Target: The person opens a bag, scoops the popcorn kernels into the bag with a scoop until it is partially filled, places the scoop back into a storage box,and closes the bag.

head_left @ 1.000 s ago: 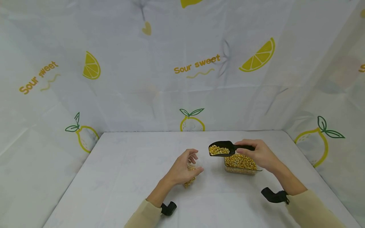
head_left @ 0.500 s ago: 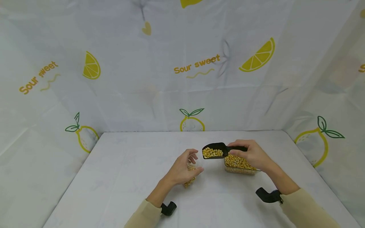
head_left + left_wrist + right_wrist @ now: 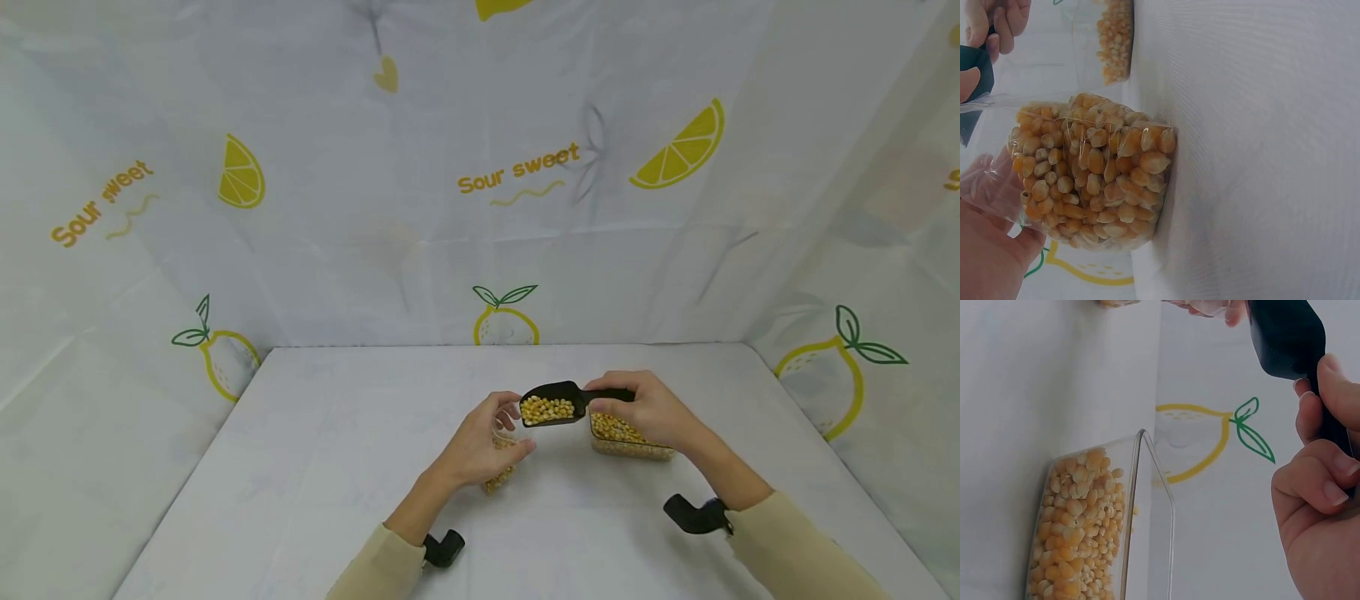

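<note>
Upright on the table stands a clear plastic bag (image 3: 1091,175) partly filled with dried corn kernels. My left hand (image 3: 474,446) holds it near its mouth, thumb on the near side and fingers curled on the far side. My right hand (image 3: 654,410) grips the handle of a black scoop (image 3: 581,402), which carries a heap of kernels (image 3: 546,409). The scoop is in the air, its front lip close beside the bag's mouth and my left fingertips. In the right wrist view, the scoop (image 3: 1288,337) shows only its dark outer side.
A clear rectangular container (image 3: 633,451) of corn kernels stands on the white table (image 3: 300,467), below and partly behind my right hand. A white cloth (image 3: 337,275) printed with lemons hangs behind and at both sides.
My right hand has moved left and slightly down with the loaded scoop, from above the container to the bag's mouth. My left hand and the bag have stayed in place.
</note>
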`<action>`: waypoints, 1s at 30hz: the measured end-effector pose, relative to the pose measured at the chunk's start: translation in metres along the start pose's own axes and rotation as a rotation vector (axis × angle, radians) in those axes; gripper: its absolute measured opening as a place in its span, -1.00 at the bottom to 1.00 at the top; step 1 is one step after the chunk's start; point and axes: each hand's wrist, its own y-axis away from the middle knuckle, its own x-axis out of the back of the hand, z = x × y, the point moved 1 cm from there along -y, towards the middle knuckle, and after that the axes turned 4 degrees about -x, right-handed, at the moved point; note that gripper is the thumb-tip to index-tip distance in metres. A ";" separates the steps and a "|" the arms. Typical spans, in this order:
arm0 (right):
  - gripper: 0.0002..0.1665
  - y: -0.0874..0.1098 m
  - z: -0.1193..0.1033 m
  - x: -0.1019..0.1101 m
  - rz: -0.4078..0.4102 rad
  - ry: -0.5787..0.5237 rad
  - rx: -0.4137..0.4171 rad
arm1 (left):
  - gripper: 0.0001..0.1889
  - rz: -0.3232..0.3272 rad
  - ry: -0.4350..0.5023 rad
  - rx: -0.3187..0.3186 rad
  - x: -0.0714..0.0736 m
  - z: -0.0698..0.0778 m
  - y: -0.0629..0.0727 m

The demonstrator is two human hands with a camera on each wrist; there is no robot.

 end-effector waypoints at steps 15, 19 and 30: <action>-0.71 -0.007 -0.010 -0.009 -0.038 -0.007 0.079 | -0.31 0.000 0.000 0.026 0.000 -0.001 0.000; -0.74 -0.010 -0.011 -0.012 -0.044 -0.016 0.104 | -0.30 -0.001 -0.001 0.024 0.000 -0.002 0.000; -0.76 -0.013 -0.018 -0.018 -0.022 0.039 0.190 | -0.28 0.002 -0.027 0.016 0.001 -0.001 0.000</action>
